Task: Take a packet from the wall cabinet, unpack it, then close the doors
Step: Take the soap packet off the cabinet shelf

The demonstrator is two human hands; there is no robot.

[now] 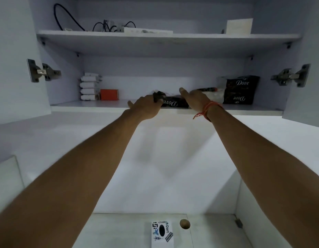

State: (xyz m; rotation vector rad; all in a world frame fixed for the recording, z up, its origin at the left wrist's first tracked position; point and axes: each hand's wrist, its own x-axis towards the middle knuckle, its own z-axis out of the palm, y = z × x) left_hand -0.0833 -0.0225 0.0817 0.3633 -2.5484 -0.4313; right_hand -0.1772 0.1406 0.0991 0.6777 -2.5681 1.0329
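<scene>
The left hand (146, 106) grips the crumpled end of a dark "Dove" packet (173, 102) on the lower shelf (87, 104). The right hand (194, 97) lies open on it. Two "Dove" bags (241, 90) stand nearby.

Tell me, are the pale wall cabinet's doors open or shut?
Open. Both pale cabinet doors swing outward, their metal hinges exposed, and the white lower shelf inside is in full view.

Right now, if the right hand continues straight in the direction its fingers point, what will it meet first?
The right hand points into the lower shelf. Most likely it first meets the clear plastic packet lying beside the upright Dove packet, with the cabinet's back wall behind. Depth is hard to judge here.
</scene>
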